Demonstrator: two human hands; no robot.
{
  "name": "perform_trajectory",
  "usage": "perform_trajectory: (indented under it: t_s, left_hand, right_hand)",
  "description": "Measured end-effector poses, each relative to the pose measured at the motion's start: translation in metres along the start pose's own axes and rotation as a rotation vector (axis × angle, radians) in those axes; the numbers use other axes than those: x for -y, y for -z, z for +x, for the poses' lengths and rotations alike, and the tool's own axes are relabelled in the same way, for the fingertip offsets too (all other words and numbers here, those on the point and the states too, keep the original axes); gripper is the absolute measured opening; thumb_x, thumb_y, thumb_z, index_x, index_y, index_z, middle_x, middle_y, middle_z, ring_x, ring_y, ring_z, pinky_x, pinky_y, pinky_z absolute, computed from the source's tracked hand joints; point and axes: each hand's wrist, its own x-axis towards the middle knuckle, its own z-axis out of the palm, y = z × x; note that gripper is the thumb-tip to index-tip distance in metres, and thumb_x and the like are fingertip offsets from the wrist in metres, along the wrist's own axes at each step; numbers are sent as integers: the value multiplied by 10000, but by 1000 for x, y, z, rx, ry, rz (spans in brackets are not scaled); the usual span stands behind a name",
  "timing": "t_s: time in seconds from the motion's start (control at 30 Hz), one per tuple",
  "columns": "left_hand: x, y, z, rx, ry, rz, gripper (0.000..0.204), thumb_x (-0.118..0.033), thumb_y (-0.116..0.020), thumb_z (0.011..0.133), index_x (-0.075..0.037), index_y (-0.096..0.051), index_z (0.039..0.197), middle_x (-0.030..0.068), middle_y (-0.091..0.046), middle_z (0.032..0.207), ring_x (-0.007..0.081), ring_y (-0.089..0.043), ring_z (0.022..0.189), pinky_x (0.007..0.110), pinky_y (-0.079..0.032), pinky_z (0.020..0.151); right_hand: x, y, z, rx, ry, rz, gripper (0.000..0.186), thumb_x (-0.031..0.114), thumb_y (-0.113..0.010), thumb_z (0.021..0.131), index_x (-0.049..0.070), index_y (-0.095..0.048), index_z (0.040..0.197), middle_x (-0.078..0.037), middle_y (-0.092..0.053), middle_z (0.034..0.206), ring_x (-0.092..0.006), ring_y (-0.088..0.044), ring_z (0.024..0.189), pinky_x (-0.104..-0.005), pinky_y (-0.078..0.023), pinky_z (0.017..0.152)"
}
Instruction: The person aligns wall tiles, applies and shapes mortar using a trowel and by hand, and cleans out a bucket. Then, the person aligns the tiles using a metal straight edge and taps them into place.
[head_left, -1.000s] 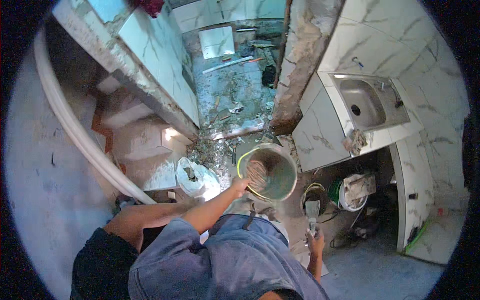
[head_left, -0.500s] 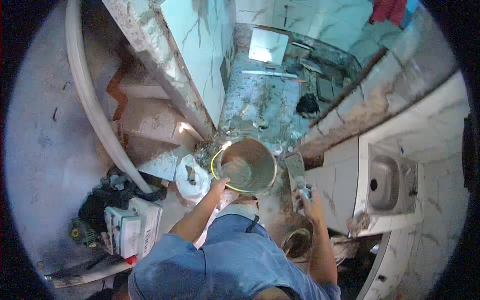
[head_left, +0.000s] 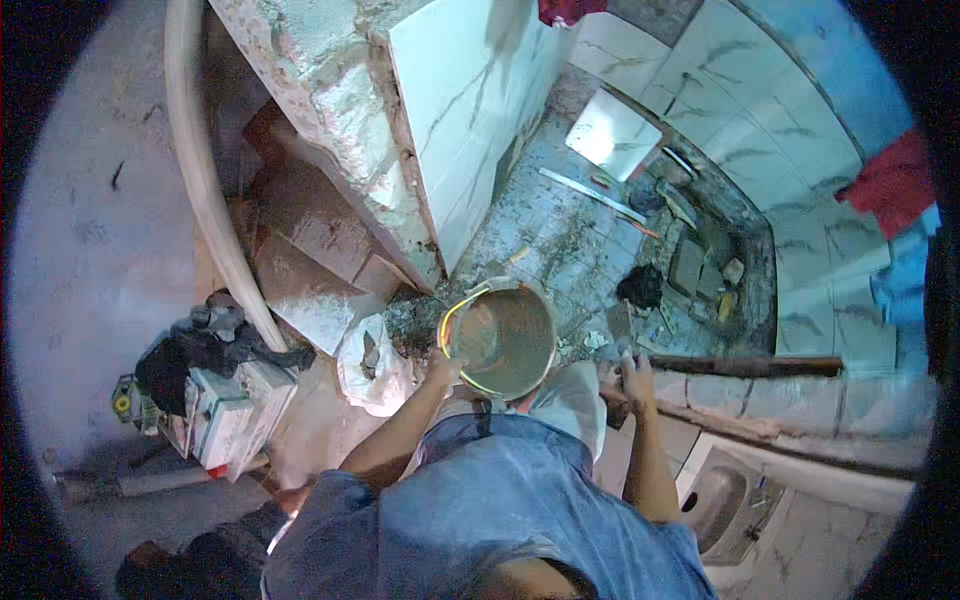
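My left hand [head_left: 443, 369] is closed on the rim of a round bucket [head_left: 525, 320], beside its yellow handle [head_left: 446, 322]. The bucket is held in front of my body, and greyish residue coats its inside. To the right, my right hand [head_left: 637, 382] is closed around a trowel [head_left: 621, 322]. The trowel's grey blade points away from me, and the fingers hide its handle. The bucket and the trowel are apart.
A white sack [head_left: 372, 370] and stacked boxes [head_left: 232, 410] lie left. Ahead, past a tiled wall edge [head_left: 440, 130], the dirty floor holds a white tile [head_left: 612, 135], a long straightedge [head_left: 590, 193] and a black bag [head_left: 643, 287]. A sink [head_left: 722, 492] sits lower right.
My view has turned right and moved toward the tiled room, so the sink now sits lower. Both hands keep their holds, and the trowel blade has swung to point further ahead.
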Motion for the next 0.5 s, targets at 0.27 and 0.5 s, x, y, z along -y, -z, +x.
perform_trajectory:
  t_s: [0.27, 0.5]
  left_hand:
    - [-14, 0, 10, -125, 42, -814, 312, -25, -594, 780, -47, -521, 1082, 101, -601, 910, 270, -617, 833, 398, -561, 587]
    - [-37, -25, 58, -273, 323, -1003, 394, -131, -592, 781, -10, -445, 1126, 163, -540, 1046, 324, -603, 860, 437, -581, 649]
  right_hand:
    - [-82, 55, 257, -121, -86, -337, 457, 425, -499, 876, 7, -541, 1058, -105, -550, 693, -217, -548, 579, -346, -421, 491]
    - [-130, 89, 521, 19, 334, -546, 347, 298, -499, 887, -36, -538, 976, -124, -535, 598, -261, -537, 515, -387, -412, 443]
